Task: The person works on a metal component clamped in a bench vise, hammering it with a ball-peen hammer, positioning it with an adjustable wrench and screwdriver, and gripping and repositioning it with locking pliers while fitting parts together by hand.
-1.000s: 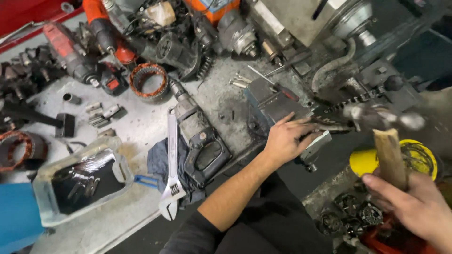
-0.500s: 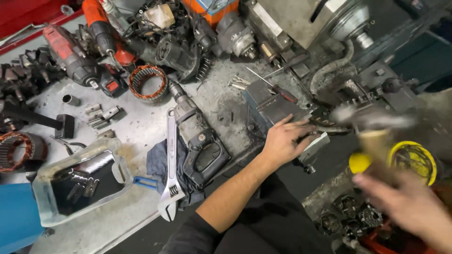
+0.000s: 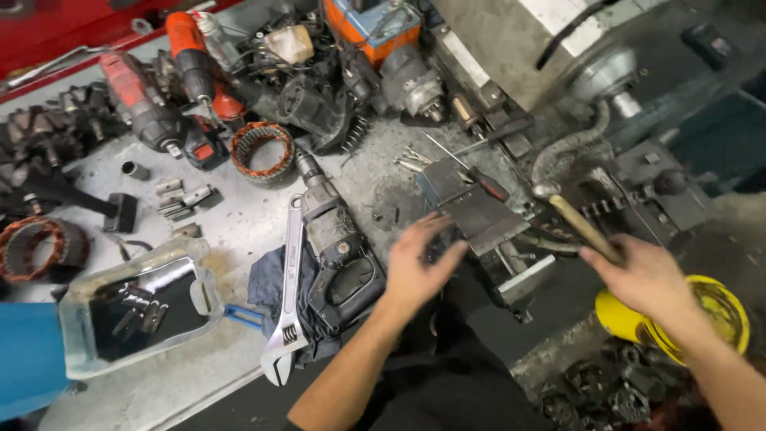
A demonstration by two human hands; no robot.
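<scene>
Right of centre in the frame, the right hand (image 3: 646,275) is wrapped around the wooden handle of a hammer (image 3: 576,219) whose head sits over the dark metal workpiece on the bench vise (image 3: 479,215). The left hand (image 3: 419,267) rests open against the near side of that vise, fingers spread and gripping nothing, just beside the spot under the hammer head.

To my eye the plain risk is a glancing blow: those left fingers lie close enough that a slip off the metal would likely land on them. I would also guess the grimy, oily look of everything makes the handle liable to twist in the grip.

Around them the bench is crowded. A black corded drill (image 3: 339,255) lies on a blue rag just left of the left forearm, with an adjustable wrench (image 3: 286,315) alongside it. At lower left sits a cut clear plastic jug (image 3: 136,307) holding small dark parts. Across the upper left are red and orange power tools (image 3: 148,108) and a copper-wound stator ring (image 3: 262,149). Loose nails (image 3: 411,160) lie just behind the vise. At lower right a yellow tub (image 3: 718,307) sits under the right forearm, and a grey machine body crowds the upper right, leaving little room to swing.
</scene>
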